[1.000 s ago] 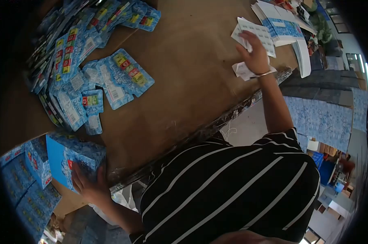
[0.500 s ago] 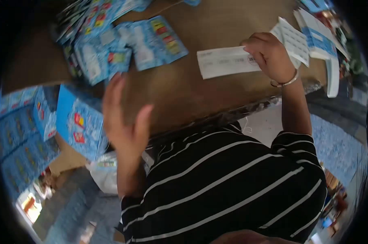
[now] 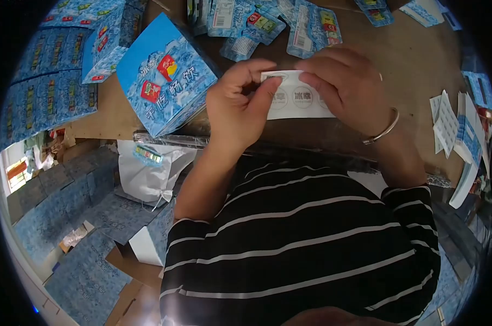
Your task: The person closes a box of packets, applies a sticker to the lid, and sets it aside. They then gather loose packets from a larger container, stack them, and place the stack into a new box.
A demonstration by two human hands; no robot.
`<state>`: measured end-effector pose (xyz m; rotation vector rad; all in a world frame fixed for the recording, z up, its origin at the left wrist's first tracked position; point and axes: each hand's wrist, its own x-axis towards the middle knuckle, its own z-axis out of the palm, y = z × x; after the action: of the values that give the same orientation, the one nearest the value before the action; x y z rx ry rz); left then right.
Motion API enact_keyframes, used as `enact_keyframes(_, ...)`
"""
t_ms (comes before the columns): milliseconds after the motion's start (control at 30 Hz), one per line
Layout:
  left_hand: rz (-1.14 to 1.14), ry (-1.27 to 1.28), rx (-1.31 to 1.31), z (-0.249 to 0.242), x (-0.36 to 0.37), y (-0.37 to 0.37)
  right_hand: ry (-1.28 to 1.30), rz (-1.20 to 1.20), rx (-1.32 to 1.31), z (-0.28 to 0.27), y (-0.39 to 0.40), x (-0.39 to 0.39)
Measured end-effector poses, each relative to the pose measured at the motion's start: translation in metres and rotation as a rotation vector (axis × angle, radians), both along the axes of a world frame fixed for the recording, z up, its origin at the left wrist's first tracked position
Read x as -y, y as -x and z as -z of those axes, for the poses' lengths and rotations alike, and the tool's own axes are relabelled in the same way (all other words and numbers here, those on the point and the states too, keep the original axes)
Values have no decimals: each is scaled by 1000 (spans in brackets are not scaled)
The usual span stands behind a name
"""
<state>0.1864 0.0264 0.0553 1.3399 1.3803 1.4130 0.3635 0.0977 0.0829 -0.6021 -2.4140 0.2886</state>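
Observation:
A white strip of round stickers (image 3: 302,96) printed with grey characters is held between both hands over the table's near edge. My left hand (image 3: 240,100) pinches its left end, thumb on top. My right hand (image 3: 346,87), with a bracelet at the wrist, grips the upper right part, fingers covering some of the stickers. Just left of my left hand stands a blue box (image 3: 167,76) with red and yellow logos. Beyond the hands lie blue printed pouches (image 3: 313,30).
Stacked blue boxes (image 3: 50,76) fill the left side. More sticker sheets (image 3: 446,124) and a white-and-blue box (image 3: 468,127) lie at the right. A white plastic bag (image 3: 148,176) hangs below the table edge (image 3: 172,138). Open cartons (image 3: 132,293) sit lower left.
The view has shifted. My left hand, spread and apart from the strip before, now pinches its left end. The strip has come nearer my body, its round stickers now showing.

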Motion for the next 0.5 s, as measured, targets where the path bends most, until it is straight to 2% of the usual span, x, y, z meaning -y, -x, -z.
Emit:
enact_keyframes(67, -19, 23, 55, -1, 1, 3, 77, 22, 13, 7, 10, -1)
enact_keyframes(133, -65, -57, -330, -6, 4, 6, 3, -32, 52, 14, 21, -7)
enact_keyframes(233, -11, -23, -346, -13, 7, 15, -18, -85, 53, 12, 27, -8)
enact_keyframes(367, -63, -31, -404, -10, 10, 22, 36, -123, 111, 12, 32, -9)
enact_keyframes(433, -83, 66, -221, -7, 11, 23, 34, -118, 156, 11, 33, -10)
enact_keyframes(500, -122, -9, -299, -2, 12, 21, 17, -127, 158, 14, 30, -11)
